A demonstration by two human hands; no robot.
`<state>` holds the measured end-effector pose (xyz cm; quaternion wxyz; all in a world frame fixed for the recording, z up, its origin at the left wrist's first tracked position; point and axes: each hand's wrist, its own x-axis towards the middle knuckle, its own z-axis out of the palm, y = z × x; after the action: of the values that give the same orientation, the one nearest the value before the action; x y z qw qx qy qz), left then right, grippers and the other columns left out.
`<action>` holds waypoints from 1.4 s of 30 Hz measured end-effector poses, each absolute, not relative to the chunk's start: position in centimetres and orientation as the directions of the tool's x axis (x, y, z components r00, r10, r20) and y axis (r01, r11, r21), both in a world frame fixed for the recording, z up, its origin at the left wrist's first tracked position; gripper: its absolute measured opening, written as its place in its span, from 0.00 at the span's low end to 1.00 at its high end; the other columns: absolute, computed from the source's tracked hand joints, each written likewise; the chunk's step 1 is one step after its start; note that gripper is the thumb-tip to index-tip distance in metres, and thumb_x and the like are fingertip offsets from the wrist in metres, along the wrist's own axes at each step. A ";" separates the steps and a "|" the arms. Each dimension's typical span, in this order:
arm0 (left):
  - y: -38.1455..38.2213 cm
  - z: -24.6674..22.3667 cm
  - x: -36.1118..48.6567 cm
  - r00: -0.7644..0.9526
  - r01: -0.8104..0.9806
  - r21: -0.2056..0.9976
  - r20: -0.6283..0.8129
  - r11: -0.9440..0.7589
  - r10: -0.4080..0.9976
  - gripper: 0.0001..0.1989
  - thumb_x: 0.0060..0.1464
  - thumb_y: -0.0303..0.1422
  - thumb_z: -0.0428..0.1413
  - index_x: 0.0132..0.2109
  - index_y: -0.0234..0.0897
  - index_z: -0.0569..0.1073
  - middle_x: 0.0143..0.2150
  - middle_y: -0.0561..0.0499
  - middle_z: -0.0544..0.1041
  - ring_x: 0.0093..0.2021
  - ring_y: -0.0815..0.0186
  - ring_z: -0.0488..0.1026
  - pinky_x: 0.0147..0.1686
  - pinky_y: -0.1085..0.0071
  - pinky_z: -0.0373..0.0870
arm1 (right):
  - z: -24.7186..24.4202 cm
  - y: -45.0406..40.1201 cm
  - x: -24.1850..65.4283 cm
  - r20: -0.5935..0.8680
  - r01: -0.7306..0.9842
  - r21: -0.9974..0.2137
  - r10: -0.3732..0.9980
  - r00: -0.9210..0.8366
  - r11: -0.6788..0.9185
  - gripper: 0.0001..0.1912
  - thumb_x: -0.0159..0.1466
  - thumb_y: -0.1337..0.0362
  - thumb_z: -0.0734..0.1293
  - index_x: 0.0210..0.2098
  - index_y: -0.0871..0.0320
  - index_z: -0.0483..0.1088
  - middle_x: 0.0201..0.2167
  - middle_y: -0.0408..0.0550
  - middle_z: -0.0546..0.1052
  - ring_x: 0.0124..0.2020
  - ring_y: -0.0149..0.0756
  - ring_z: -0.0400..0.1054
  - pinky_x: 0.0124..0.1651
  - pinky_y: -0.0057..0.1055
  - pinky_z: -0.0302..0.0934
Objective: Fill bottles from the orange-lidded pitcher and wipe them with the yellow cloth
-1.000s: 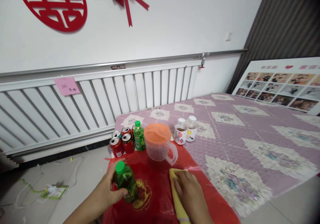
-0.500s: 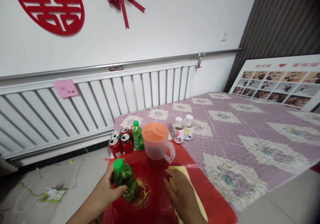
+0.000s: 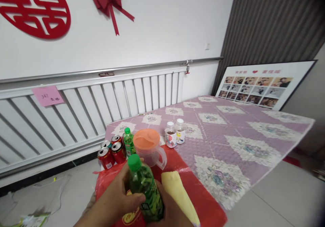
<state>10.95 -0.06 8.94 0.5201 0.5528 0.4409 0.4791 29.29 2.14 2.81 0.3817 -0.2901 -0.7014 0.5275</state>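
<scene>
A green plastic drink bottle (image 3: 146, 188) with a green cap is tilted over the red plastic sheet. My left hand (image 3: 124, 193) is wrapped round its upper side, thumb across the front. Against its lower right side lies my right hand (image 3: 169, 206), fingers curled behind the bottle and partly hidden. A folded yellow cloth (image 3: 179, 196) rests on the red sheet (image 3: 205, 200), just right of my right hand. Behind the bottle stands a clear plastic pitcher (image 3: 149, 157) with an orange lid (image 3: 146, 139) and its handle toward the right.
Several drink cans (image 3: 118, 152) and a second green bottle (image 3: 129, 142) stand left of the pitcher. Two white-capped jars (image 3: 171, 135) are to its right on the purple flowered tablecloth (image 3: 223, 129). A white radiator (image 3: 88, 108) runs along the wall behind.
My right hand has left the yellow cloth and come to the bottle in my left hand. The bottle has moved right and nearer. The camera view has turned right.
</scene>
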 end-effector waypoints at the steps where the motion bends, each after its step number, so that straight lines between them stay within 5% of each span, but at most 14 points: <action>1: 0.4 9.4 11.5 0.189 0.009 0.997 0.073 -0.076 0.979 0.32 0.41 0.34 0.66 0.54 0.41 0.66 0.46 0.48 0.78 0.46 0.54 0.75 0.45 0.63 0.72 | 3.0 2.2 29.8 0.223 -0.016 -0.967 0.812 -0.539 0.255 0.41 0.44 0.73 0.75 0.56 0.47 0.66 0.50 0.43 0.77 0.49 0.45 0.72 0.53 0.37 0.66; 5: 2.4 11.8 13.8 0.348 0.064 0.994 0.064 -0.092 0.935 0.24 0.45 0.36 0.65 0.50 0.40 0.68 0.42 0.50 0.77 0.44 0.57 0.74 0.46 0.62 0.71 | 2.7 3.1 32.0 0.180 -0.045 -0.982 0.860 -0.478 0.181 0.41 0.45 0.76 0.68 0.58 0.49 0.62 0.53 0.45 0.74 0.52 0.45 0.69 0.55 0.40 0.64; 9: 5.0 14.4 15.6 0.499 0.017 0.990 0.114 -0.141 0.859 0.28 0.50 0.40 0.62 0.55 0.37 0.64 0.47 0.45 0.76 0.46 0.56 0.75 0.47 0.61 0.72 | 1.1 4.5 33.5 0.242 0.033 -0.964 0.920 -0.307 0.265 0.40 0.45 0.73 0.67 0.59 0.55 0.59 0.52 0.51 0.74 0.51 0.47 0.70 0.52 0.43 0.66; 11: 6.6 15.5 16.2 0.490 0.143 0.962 0.134 -0.231 0.862 0.25 0.53 0.39 0.59 0.56 0.38 0.64 0.46 0.45 0.76 0.44 0.58 0.75 0.44 0.62 0.72 | 0.4 5.1 34.2 0.267 0.096 -0.951 0.938 -0.219 0.293 0.39 0.47 0.70 0.67 0.59 0.56 0.58 0.53 0.53 0.74 0.51 0.47 0.70 0.53 0.44 0.65; 16: 10.2 18.0 17.9 0.466 0.544 0.736 0.134 -0.402 0.875 0.11 0.52 0.33 0.56 0.45 0.38 0.72 0.35 0.53 0.76 0.37 0.64 0.73 0.38 0.69 0.70 | -0.5 6.3 36.4 0.264 0.291 -0.916 0.962 -0.074 0.274 0.38 0.52 0.66 0.68 0.61 0.55 0.54 0.56 0.56 0.71 0.55 0.47 0.67 0.58 0.46 0.60; 21: 12.8 19.6 20.2 0.586 0.724 0.439 0.017 -0.533 0.810 0.10 0.54 0.35 0.54 0.44 0.41 0.71 0.37 0.54 0.76 0.35 0.66 0.72 0.34 0.72 0.68 | -1.3 7.5 37.6 0.408 0.429 -0.833 0.911 0.054 0.348 0.37 0.53 0.65 0.69 0.60 0.57 0.56 0.55 0.56 0.70 0.57 0.49 0.65 0.59 0.46 0.60; 38: 18.0 20.0 26.4 0.650 0.758 0.154 -0.096 -0.634 0.754 0.12 0.56 0.40 0.54 0.41 0.37 0.72 0.39 0.49 0.78 0.37 0.62 0.73 0.33 0.72 0.66 | -4.2 10.4 40.3 0.372 0.421 -0.879 0.875 0.310 0.224 0.37 0.54 0.59 0.68 0.61 0.61 0.57 0.55 0.61 0.69 0.58 0.53 0.62 0.60 0.49 0.57; 42: 20.2 19.3 27.5 0.637 0.770 0.115 -0.088 -0.627 0.766 0.12 0.56 0.37 0.54 0.44 0.36 0.72 0.41 0.49 0.78 0.38 0.62 0.73 0.35 0.72 0.67 | -5.4 10.8 41.6 0.282 0.359 -0.922 0.888 0.364 0.146 0.32 0.58 0.55 0.64 0.59 0.64 0.60 0.54 0.64 0.70 0.53 0.52 0.67 0.50 0.47 0.66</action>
<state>27.50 20.23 19.29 0.0709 0.9019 0.4258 -0.0156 41.56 10.76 -5.38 0.5577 -0.6090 -0.5119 0.2369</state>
